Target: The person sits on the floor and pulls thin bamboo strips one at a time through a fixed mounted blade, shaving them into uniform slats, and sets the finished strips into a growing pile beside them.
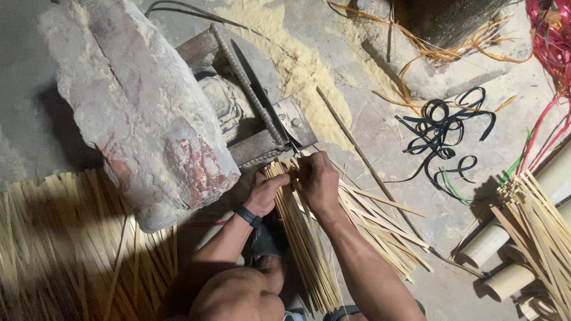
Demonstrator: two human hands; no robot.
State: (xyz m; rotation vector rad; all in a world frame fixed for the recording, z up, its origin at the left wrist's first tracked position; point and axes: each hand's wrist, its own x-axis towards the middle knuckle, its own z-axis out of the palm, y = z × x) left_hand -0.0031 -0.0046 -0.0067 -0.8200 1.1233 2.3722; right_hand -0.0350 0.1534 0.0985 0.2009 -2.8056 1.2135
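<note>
Looking down through the head camera, I saw both of the person's hands gathered at the top end of a bundle of thin bamboo strips (300, 232), which ran from a metal blade fixture (279, 134) down toward the person's knees on the concrete floor (380, 125). The left hand (266, 191), with a dark watch on its wrist, was curled around the left side of the strip ends, fingers closed on them. The right hand (318, 178) was clamped over the same ends just beside it, the two hands touching or nearly so; I could not tell exactly how many strips each one pinched. The strip ends sat right against the fixture, which was wedged beside a large rough stone block (140, 101) stained red in places. As for progress, I judged the work well under way but not finished: a broad spread of strips (65, 238) lay at the left, another loose fan of strips (380, 223) lay just to the right of the held bundle, and pale sawdust (297, 59) was heaped behind the fixture. At the far right, several whole bamboo tube sections (505, 276) and a further sheaf of strips (538, 214) lay waiting, which suggested raw material was left. Loops of black strapping (443, 128), orange fibre strands (452, 50) and red strands (550, 35) lay scattered well apart from the hands.
</note>
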